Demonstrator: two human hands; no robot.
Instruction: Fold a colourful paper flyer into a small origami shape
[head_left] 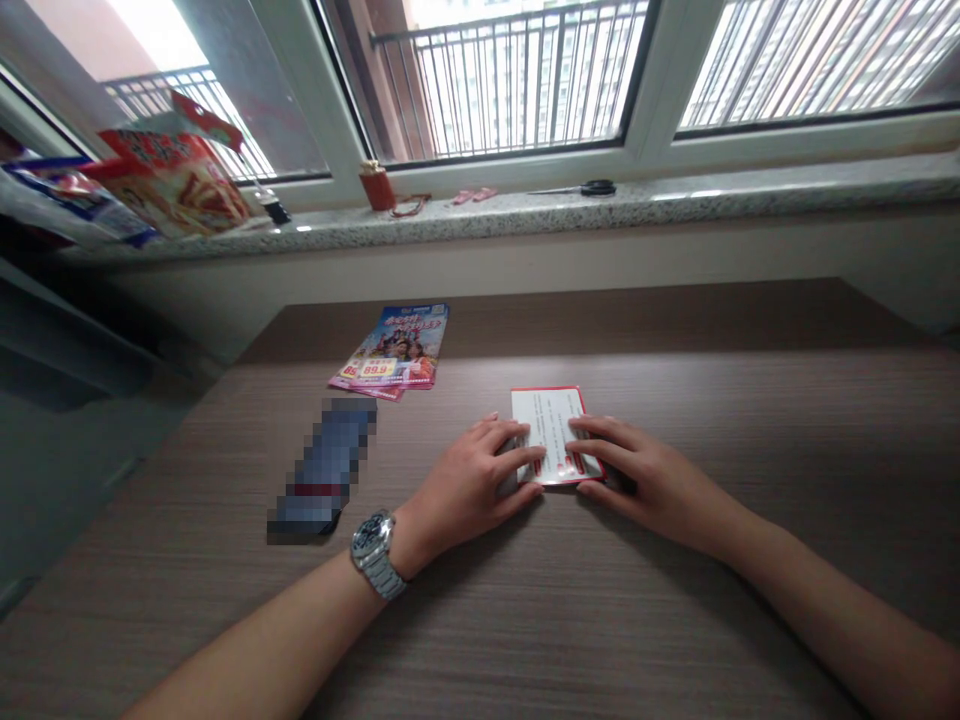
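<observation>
A white leaflet with a red border and printed lines of small text lies flat on the wooden table. My left hand rests at its left edge, fingers apart with their tips on the paper and the thumb by the near corner. On the opposite side, my right hand lays spread fingertips over the right edge, its thumb next to the near right corner. Both hands touch the leaflet without closing round it. A metal-band watch is on the left wrist.
Left of my hands lies a pixelated dark flat object. Beyond it are colourful flyers. The granite windowsill carries snack bags, a red container, pink items and black-handled scissors.
</observation>
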